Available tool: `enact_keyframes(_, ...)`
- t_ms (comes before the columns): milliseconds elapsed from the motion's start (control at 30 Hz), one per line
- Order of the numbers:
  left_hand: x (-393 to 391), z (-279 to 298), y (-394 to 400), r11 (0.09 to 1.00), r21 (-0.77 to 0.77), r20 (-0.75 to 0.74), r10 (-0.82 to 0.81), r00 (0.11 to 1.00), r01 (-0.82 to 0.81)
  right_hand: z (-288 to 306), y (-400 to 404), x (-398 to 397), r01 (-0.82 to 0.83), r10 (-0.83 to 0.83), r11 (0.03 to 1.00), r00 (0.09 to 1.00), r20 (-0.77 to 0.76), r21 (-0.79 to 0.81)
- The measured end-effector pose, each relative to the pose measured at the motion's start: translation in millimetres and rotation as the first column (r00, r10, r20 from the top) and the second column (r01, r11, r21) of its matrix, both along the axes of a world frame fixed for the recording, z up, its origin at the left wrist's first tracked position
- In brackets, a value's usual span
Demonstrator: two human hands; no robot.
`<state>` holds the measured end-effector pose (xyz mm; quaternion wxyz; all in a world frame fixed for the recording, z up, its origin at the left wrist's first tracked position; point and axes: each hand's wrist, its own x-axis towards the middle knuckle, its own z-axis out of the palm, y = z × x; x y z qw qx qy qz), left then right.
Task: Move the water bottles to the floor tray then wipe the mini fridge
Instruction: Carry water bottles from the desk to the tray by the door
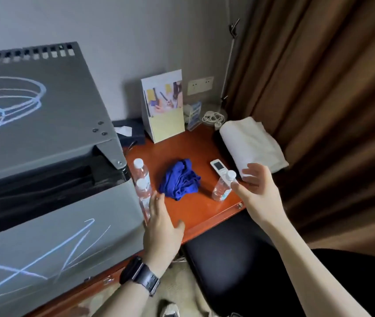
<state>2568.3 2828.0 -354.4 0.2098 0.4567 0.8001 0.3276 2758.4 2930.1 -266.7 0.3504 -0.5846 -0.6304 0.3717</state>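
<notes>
Three bottles (pixel 222 186) on red-brown desk (pixel 195 209) beside grey fridge (pixel 44 133); both hands spread, holding nothing.

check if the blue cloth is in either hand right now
No, the blue cloth lies crumpled on the desk between the left hand and right hand, and neither touches it.

Red-brown desk (pixel 195 209) carries mini fridge (pixel 44 156), 3 water bottles (pixel 222 187), blue cloth (pixel 179 178), remote (pixel 218 167), towel (pixel 250 143).
</notes>
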Motion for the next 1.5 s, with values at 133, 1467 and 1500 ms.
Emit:
enact_keyframes(133,12.0,-46.8,22.8,0.979,-0.083,0.063,0.19,0.98,-0.184,-68.1,47.3,11.5,0.003,0.014,0.989,0.993,0.116,-0.147)
enact_keyframes(1467,45.9,60.5,-13.1,0.796,0.353,0.338,0.382,0.86,-0.492,-39.6,48.9,-21.9,-0.511,0.527,0.85,0.821,-0.218,0.13)
enact_keyframes(1500,49.8,82.8,-29.2,0.778,0.388,0.327,0.386,0.863,-0.495,-18.8,37.6,-24.0,-0.516,0.539,0.842,0.806,-0.243,0.157)
